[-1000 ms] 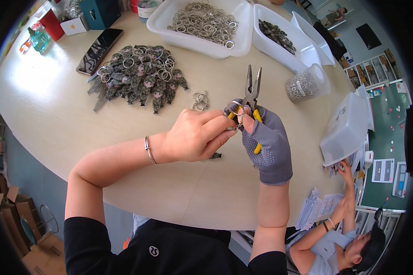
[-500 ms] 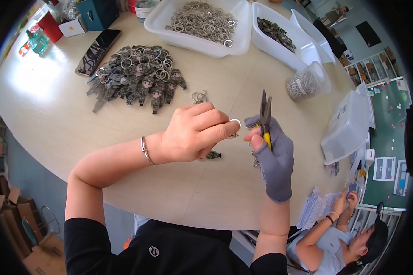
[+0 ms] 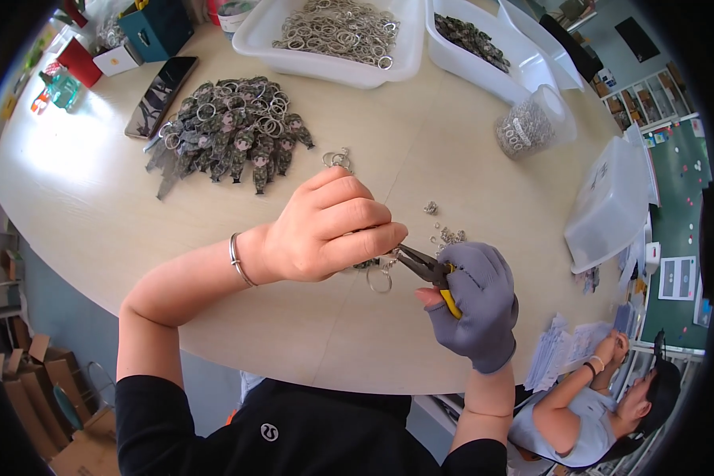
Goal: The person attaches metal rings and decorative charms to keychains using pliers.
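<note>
- Just above the near edge of the round beige table (image 3: 119,230), the bare left hand (image 3: 325,230) is pinched shut on a small dark keychain piece, mostly hidden under its fingers; a metal key ring (image 3: 379,279) dangles just below the fingertips.
- Beside it, the grey-gloved right hand (image 3: 476,305) is closed around yellow-handled pliers (image 3: 428,270), whose dark tips point left and meet the small link right by the ring, between the two hands.
- Slightly beyond the hands, loose small jump rings (image 3: 448,234) lie scattered on the table.
- Farther left sits a heap of camouflage figure keychains (image 3: 234,139), with a dark phone (image 3: 160,95) next to it.
- At the far edge stand a white tray of key rings (image 3: 333,36), a second white tray (image 3: 484,51) with dark pieces, and a clear tub of small rings (image 3: 531,127).
- Off to the lower right, below the table, another person (image 3: 603,404) sits over papers.
- Compared with half a second ago, the pliers have swung from upright to lying level, pointing at the left hand, and both hands have come closer together.
</note>
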Available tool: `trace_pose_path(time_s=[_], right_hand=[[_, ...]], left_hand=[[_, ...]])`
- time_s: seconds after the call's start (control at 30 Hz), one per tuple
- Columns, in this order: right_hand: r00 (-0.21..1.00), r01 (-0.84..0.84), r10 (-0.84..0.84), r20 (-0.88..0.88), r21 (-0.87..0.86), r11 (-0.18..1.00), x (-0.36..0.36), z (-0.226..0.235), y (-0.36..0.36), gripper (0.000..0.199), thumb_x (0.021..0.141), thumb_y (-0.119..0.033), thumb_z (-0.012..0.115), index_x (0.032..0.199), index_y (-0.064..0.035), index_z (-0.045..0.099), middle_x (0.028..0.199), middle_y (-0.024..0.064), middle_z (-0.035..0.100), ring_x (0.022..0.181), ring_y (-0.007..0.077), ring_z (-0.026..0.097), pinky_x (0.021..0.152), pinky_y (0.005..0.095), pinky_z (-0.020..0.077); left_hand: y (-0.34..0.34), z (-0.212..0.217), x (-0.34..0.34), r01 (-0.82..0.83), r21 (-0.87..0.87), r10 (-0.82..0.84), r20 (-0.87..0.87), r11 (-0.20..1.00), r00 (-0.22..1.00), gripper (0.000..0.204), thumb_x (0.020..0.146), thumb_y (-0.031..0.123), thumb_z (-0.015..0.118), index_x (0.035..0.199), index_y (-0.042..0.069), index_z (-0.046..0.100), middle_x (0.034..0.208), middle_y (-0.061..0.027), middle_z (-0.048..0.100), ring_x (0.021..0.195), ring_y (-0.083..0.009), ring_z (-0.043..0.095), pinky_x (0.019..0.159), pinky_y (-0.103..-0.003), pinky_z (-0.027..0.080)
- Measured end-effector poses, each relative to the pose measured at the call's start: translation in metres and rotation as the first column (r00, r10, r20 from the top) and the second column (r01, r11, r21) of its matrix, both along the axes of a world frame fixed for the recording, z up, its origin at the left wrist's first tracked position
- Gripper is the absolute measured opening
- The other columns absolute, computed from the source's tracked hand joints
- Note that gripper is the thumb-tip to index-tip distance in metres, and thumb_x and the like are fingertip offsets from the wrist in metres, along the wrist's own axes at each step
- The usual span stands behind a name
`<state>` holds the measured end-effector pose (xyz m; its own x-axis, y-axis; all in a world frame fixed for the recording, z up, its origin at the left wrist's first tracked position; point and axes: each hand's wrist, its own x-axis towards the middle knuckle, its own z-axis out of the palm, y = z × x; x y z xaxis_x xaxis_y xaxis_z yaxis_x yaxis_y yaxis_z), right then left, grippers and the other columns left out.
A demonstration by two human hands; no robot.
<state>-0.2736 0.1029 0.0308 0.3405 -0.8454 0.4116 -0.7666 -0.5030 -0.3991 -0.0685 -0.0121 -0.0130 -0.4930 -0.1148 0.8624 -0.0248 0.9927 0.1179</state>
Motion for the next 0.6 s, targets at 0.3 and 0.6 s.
trace_pose_path(time_s=[0.3,0.6], right_hand=[[0.981,0.151,-0.170,-0.089,-0.189,0.970,0.020,-0.012,0.016,0.030,0.073,-0.019,0.075,0.067,-0.0029,0.051,0.089,0.0107,0.055,0.081,0.0296,0.056,0.068,0.0392,0.0447],[0.990,0.119,-0.122,0.071,0.048,0.992,0.010,0.000,0.017,0.029,0.074,-0.020,0.075,0.069,-0.0015,0.054,0.090,0.0103,0.057,0.081,0.0295,0.055,0.071,0.0397,0.0458]], left_hand=[[0.005,0.005,0.000,0.002,0.016,-0.001,-0.061,1.000,0.998,0.027,0.066,0.011,0.069,0.091,0.002,0.067,0.082,-0.0040,0.057,0.064,-0.0168,0.052,0.053,-0.029,0.038],[0.003,0.009,0.004,0.010,-0.029,-0.011,-0.037,1.000,0.999,0.032,0.061,-0.002,0.065,0.093,-0.001,0.069,0.082,-0.0054,0.059,0.064,-0.0178,0.051,0.053,-0.029,0.037]])
